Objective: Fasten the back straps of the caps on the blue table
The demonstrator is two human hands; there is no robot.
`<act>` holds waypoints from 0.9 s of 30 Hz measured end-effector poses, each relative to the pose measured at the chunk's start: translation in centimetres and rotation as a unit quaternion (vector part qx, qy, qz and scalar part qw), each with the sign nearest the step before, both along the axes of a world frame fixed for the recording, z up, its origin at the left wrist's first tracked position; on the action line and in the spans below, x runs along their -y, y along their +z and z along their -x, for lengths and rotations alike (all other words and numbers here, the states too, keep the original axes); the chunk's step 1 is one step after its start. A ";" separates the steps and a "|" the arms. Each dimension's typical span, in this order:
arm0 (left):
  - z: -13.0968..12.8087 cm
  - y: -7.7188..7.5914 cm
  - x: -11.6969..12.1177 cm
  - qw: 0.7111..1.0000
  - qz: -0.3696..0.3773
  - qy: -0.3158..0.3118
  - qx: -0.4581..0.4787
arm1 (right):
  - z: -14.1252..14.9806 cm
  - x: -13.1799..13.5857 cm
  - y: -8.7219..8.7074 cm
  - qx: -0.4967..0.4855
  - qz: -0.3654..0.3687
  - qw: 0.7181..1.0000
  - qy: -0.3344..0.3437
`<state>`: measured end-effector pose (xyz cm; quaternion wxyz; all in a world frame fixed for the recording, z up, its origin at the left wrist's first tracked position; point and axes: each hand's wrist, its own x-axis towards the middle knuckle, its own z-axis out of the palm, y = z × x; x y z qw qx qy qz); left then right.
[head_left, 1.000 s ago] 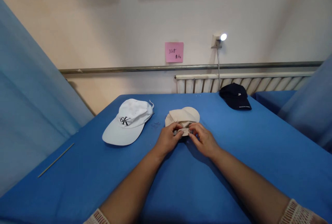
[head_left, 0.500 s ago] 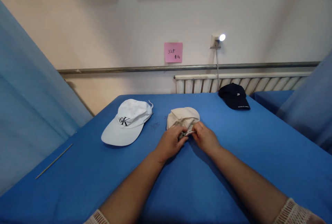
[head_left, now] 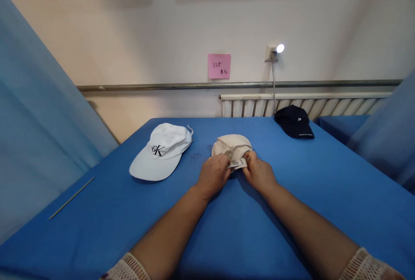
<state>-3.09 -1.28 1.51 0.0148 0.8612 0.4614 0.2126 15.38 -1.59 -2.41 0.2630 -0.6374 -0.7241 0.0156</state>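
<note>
Beige cap (head_left: 231, 142) lay near the middle of the blue-covered surface (head_left: 324, 180), its strap (head_left: 239, 164) facing the wearer of the camera. Both hands were on it.

Left hand (head_left: 212, 177): fingers clamped on the left end of the strap, bent over its edge; the thumb was mostly hidden. Right hand (head_left: 261, 174): fingers pinched on the cap's edge by the strap's right end; fingertips partly hidden in the fabric. A short pale length of strap, with a small dark-edged part, showed between the two hands. State of the fastening: could not tell.

Surroundings: white cap (head_left: 168, 139) with black lettering sat to the left, well apart from the beige one, brim toward the near left. Dark marks (head_left: 195, 156) showed on the cover between them. Navy cap (head_left: 292, 120) rested at the far right edge, in front of the radiator (head_left: 246, 97). A thin stick (head_left: 71, 198) lay near the left edge. Pink note (head_left: 219, 66) was on the wall, above a horizontal pipe (head_left: 181, 86).
</note>
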 end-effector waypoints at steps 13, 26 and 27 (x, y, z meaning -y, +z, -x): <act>0.2 0.3 0.4 0.999 0.045 -0.029 0.005 | -0.7 -0.2 0.2 -0.051 -0.004 0.999 0.016; -0.1 -0.7 -0.4 0.996 -0.014 0.091 -0.006 | -1.0 -0.1 -0.2 -0.102 -0.030 0.992 0.068; 0.1 -0.8 -0.5 0.994 -0.034 0.104 0.017 | -0.9 -0.1 -0.1 -0.088 -0.022 0.994 0.066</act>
